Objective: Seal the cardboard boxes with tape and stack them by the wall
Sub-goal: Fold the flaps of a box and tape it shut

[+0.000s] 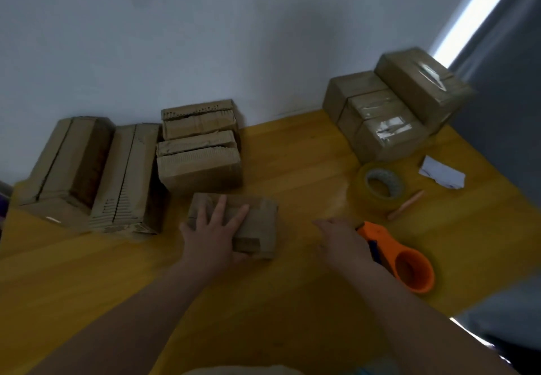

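A small cardboard box (257,222) lies on the yellow wooden table (292,155) in front of me. My left hand (210,234) rests on its top with fingers spread, thumb at its near edge. My right hand (342,242) hovers to the right of the box, fingers loosely bent, holding nothing. Just beyond that hand lies an orange tape dispenser (409,269). A roll of clear tape (377,190) sits further back. Several untaped boxes (199,152) stand by the wall at left. Several taped boxes (389,128) are stacked by the wall at right.
A white scrap of paper (442,174) and a thin orange pen-like stick (405,204) lie right of the tape roll. The white wall (234,37) bounds the table at the back. The table's right edge falls away past the dispenser.
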### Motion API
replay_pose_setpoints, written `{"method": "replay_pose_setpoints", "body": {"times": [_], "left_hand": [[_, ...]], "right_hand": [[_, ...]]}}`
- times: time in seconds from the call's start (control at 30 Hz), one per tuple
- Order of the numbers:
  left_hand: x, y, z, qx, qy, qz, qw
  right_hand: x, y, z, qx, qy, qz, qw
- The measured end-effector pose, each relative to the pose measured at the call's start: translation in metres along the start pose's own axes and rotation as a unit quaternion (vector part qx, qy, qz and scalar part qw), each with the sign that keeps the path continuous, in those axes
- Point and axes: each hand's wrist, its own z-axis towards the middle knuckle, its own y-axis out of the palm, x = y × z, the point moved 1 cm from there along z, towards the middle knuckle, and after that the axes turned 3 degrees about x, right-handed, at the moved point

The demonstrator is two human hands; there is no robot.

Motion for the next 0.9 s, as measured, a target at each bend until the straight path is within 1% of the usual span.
{"method": "replay_pose_setpoints", "body": {"times": [0.13,0.2,0.27,0.3,0.37,0.47,0.5,0.6,0.67,0.73,0.77,0.83,0.9], "left_hand": [[0.045,0.007,-0.01,0.011,0.051,0.005,0.999],[0.067,0.01,-0.015,0.017,0.068,0.014,0.997],[0.083,0.016,-0.017,0.03,0.079,0.019,0.996],[0.09,0.022,-0.018,0.036,0.083,0.015,0.996],[0.102,0.027,-0.019,0.057,0.087,0.012,0.995],[0.117,0.028,-0.024,0.06,0.079,0.002,0.995],[0.12,0.031,-0.024,0.078,0.091,0.01,0.993],[0.124,0.034,-0.029,0.072,0.086,0.011,0.994],[0.125,0.034,-0.033,0.078,0.082,-0.003,0.994],[0.127,0.032,-0.037,0.049,0.073,-0.002,0.996],[0.128,0.031,-0.038,0.041,0.07,0.002,0.997],[0.133,0.026,-0.042,0.036,0.069,-0.002,0.997],[0.133,0.023,-0.045,0.025,0.073,-0.011,0.997]], "right_hand": [[0.034,0.006,-0.014,0.057,0.061,0.006,0.996],[0.05,0.008,-0.022,0.113,0.085,0.013,0.99],[0.062,0.008,-0.032,0.172,0.097,-0.006,0.98],[0.068,0.008,-0.037,0.184,0.107,-0.012,0.977],[0.079,0.01,-0.045,0.171,0.134,-0.016,0.976],[0.092,0.017,-0.054,0.127,0.168,-0.015,0.977],[0.094,0.02,-0.056,0.115,0.169,-0.01,0.979],[0.096,0.031,-0.061,0.112,0.137,0.006,0.984],[0.099,0.029,-0.061,0.131,0.122,0.037,0.983],[0.104,0.017,-0.059,0.173,0.108,0.09,0.975],[0.106,0.008,-0.057,0.197,0.098,0.134,0.966],[0.107,-0.016,-0.054,0.227,0.063,0.242,0.941],[0.102,-0.045,-0.054,0.23,0.021,0.36,0.904]]}}
